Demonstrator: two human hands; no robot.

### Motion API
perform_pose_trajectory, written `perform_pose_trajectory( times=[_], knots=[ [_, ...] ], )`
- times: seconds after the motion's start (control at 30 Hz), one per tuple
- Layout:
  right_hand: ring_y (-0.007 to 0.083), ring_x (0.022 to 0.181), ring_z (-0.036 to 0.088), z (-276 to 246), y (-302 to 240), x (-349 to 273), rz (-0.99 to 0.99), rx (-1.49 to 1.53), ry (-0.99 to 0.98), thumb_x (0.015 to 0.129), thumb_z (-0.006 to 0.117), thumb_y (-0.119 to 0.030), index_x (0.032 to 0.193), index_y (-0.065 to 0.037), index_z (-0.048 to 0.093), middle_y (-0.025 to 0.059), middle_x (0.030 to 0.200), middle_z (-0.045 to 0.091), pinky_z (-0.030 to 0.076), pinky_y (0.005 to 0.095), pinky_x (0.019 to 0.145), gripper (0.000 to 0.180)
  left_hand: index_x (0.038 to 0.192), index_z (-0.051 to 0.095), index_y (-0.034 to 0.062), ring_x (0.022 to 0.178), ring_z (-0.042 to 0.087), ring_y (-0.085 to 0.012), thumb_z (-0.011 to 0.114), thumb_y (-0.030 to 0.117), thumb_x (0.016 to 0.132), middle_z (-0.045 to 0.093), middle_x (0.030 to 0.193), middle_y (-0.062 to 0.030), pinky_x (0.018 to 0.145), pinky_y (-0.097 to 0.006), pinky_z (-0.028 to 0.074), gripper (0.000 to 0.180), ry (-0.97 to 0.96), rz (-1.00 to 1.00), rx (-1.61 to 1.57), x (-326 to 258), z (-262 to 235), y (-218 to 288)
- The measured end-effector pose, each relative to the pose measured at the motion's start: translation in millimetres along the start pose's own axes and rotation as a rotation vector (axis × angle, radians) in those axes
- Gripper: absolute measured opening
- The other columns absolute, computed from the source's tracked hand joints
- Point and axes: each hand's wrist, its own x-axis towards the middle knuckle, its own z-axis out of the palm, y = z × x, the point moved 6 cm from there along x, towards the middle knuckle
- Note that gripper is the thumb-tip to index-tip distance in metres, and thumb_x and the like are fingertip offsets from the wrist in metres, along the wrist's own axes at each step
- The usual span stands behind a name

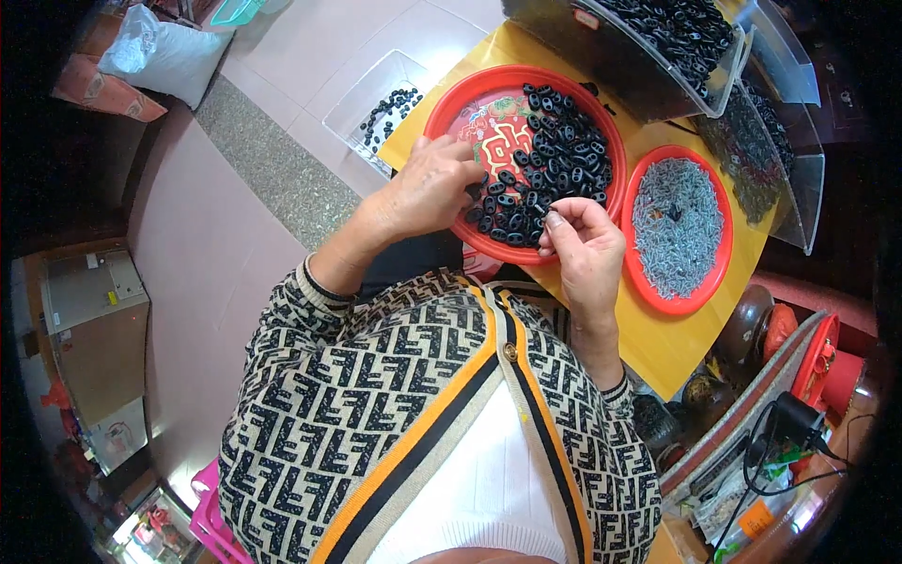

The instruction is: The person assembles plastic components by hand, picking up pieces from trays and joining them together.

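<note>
A round red tray (617, 155) with a printed base holds many small black oval plastic pieces with two holes (567, 141), heaped on its right and near side. My left hand (434, 183) is over the tray's left part, its fingers curled together; what they hold is hidden beneath them. Over the near right rim, my right hand (590, 254) pinches a small black plastic piece (552, 214) between thumb and forefinger. Just right of that hand lies an oval red tray (628, 202) full of small silvery, pin-like pieces (676, 249), with one dark piece among them.
Both trays rest on a yellow tabletop (665, 350). Clear bins of black pieces (672, 42) (752, 155) stand at the far right. Left of the table is a clear box (343, 115) with scattered black pieces. Jars (752, 320) and a black power adapter (797, 420) crowd the right side.
</note>
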Motion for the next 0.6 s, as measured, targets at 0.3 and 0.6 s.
perform_pose_trajectory(
  times=[0.3, 0.6],
  knots=[
    [0.0041, 0.059, 0.052, 14.3, 4.9, 2.5, 0.094, 0.019, -0.054, 0.082, 0.054, -0.004, 0.087, -0.002, 0.055, -0.0008, 0.071, 0.055, 0.044, 0.0167, 0.052, 0.005, 0.079, 0.056, 0.0017, 0.077, 0.052, -0.0249, 0.059, -0.002, 0.068, 0.052, 0.076, -0.0097, 0.067, -0.034, 0.041, 0.011, 0.227, 0.062, -0.541, -3.1, -3.7, -0.1],
    [0.0089, 0.067, 0.057, 40.5, 4.3, 1.5, 0.183, 0.375, -0.238, 0.085, 0.051, -0.007, 0.091, -0.001, 0.05, 0.0048, 0.08, 0.058, 0.05, 0.021, 0.06, 0.008, 0.094, 0.056, 0.0004, 0.068, 0.051, -0.0047, 0.051, 0.007, 0.086, 0.054, 0.078, 0.0002, 0.063, -0.018, 0.045, 0.012, 0.197, -0.266, -1.231, -13.4, 14.8, 2.9]
  ],
)
